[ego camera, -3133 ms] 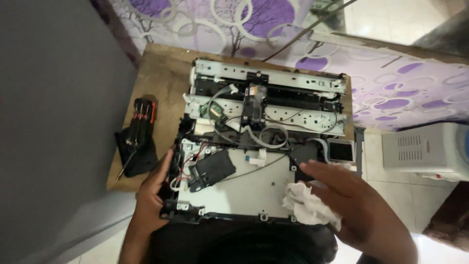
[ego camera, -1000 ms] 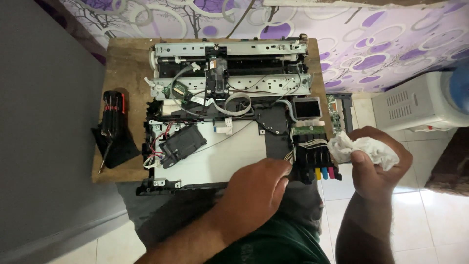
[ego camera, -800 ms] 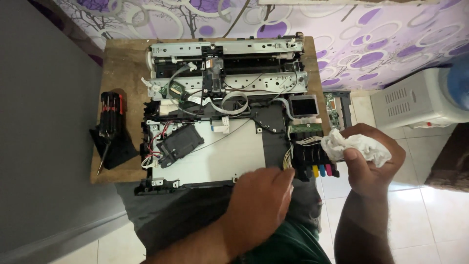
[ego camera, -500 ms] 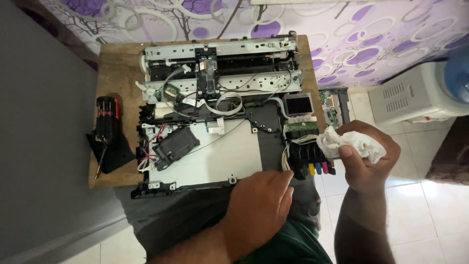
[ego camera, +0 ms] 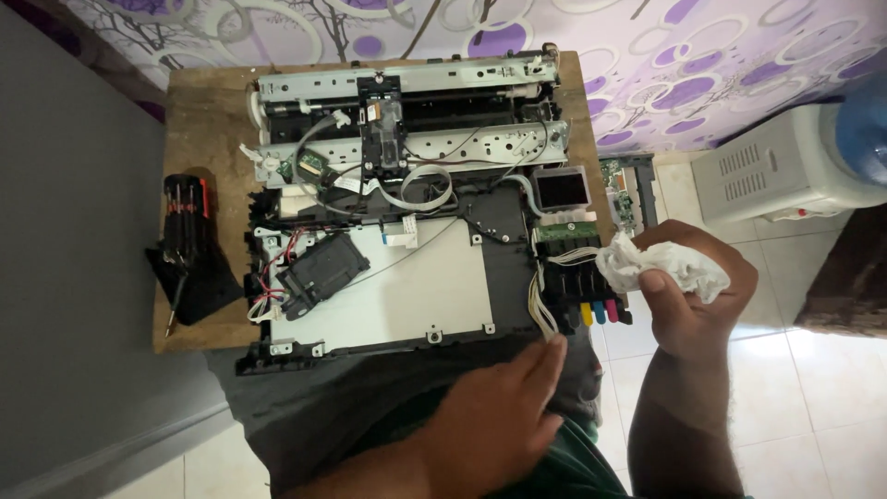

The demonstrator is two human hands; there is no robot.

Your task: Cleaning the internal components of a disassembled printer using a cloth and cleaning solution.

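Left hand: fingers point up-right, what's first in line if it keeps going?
Likely the white wire bundle beside the ink tank block; the left hand fingertips sit just short of it, though depth is unclear.

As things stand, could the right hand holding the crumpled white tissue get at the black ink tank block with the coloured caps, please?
Probably yes. The right hand holds the crumpled white tissue right beside the black ink tank block, at the opened printer's right edge, with nothing between them. The left hand lies lower, clear of that path.

Left hand lower — off the printer.
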